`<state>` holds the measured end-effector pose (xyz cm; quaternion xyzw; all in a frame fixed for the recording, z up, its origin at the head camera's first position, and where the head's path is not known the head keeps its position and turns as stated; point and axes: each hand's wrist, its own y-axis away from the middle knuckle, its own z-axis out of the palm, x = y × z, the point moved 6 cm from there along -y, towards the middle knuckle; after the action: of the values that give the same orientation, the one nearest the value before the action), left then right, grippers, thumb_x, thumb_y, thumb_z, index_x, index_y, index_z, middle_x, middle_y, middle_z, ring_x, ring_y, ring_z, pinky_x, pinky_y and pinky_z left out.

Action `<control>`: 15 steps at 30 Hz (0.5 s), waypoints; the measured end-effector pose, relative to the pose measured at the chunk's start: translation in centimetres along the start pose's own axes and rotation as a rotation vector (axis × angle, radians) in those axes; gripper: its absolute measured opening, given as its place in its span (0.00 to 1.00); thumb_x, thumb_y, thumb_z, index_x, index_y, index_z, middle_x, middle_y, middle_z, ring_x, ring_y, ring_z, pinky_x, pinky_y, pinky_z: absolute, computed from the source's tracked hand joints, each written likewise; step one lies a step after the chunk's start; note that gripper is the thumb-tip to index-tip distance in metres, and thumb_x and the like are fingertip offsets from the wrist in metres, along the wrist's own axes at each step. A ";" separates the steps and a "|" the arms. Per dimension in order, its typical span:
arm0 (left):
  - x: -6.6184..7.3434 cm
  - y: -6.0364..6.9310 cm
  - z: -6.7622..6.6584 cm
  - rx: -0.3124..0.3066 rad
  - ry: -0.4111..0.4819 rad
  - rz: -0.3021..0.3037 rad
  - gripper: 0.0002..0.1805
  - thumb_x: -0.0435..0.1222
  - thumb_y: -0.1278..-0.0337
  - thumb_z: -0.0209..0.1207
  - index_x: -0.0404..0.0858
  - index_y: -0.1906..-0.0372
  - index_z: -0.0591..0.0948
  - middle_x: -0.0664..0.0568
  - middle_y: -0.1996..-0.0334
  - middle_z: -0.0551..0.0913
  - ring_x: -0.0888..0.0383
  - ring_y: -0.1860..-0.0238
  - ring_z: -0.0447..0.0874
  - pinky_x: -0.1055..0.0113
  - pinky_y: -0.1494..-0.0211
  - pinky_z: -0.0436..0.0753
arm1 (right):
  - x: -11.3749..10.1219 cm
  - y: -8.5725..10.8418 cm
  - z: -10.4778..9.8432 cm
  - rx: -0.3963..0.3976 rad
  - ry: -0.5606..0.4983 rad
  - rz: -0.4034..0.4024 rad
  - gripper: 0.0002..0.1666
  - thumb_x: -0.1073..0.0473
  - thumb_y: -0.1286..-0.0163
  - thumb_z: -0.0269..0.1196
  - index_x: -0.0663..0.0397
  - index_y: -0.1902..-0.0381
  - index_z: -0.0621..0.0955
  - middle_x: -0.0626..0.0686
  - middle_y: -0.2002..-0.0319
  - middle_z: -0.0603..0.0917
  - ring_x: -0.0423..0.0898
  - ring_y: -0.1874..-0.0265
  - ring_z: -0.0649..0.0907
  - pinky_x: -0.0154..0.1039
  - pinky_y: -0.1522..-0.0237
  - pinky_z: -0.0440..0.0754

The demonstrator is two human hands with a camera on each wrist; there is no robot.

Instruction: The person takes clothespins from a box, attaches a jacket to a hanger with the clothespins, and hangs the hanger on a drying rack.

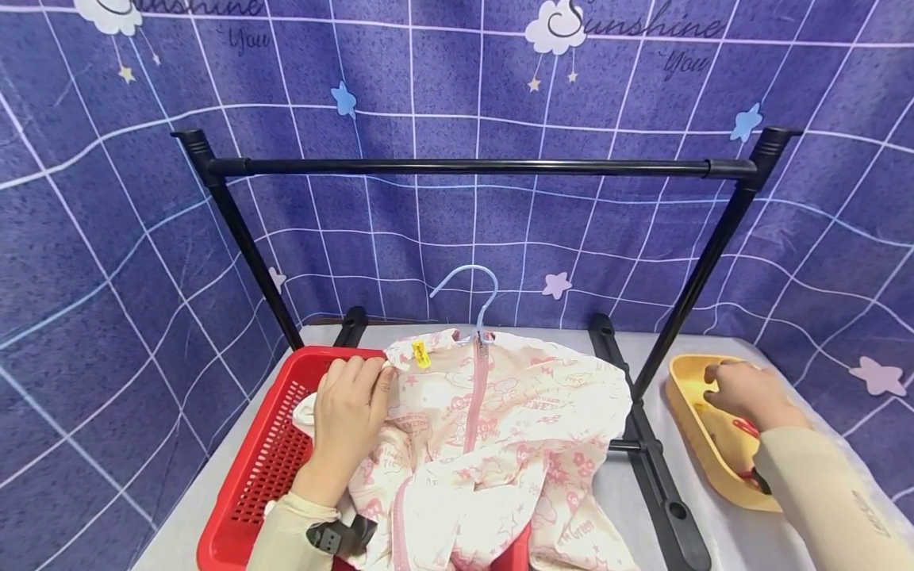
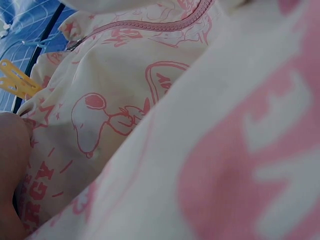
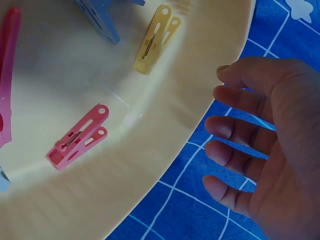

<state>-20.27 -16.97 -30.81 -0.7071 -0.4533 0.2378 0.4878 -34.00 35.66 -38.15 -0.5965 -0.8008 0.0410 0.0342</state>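
A white zip jacket with pink prints hangs loosely on a light blue hanger, its lower part bunched over a red basket. My left hand grips the jacket by its left-side shoulder. A yellow clothespin is clipped to the cloth just beside those fingers; it also shows in the left wrist view. My right hand is over the yellow tray, fingers loosely bent, holding nothing. Inside the tray, the right wrist view shows a pink clothespin, a yellow clothespin and part of a blue one.
The red basket stands at the left, partly under the jacket. Behind the jacket rises a black rack with a horizontal bar and feet on the table. A blue gridded curtain hangs behind it all.
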 end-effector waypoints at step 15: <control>0.0 -0.1 -0.1 0.000 -0.001 0.003 0.25 0.49 0.21 0.42 0.35 0.65 0.78 0.46 0.76 0.73 0.46 0.73 0.68 0.57 0.71 0.66 | 0.8 -0.7 0.8 -0.064 -0.043 -0.004 0.12 0.60 0.50 0.68 0.60 0.68 0.80 0.59 0.70 0.84 0.61 0.69 0.83 0.62 0.70 0.77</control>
<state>-20.25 -16.96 -30.70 -0.7075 -0.4525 0.2388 0.4875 -34.97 36.17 -38.88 -0.5946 -0.8035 0.0281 -0.0021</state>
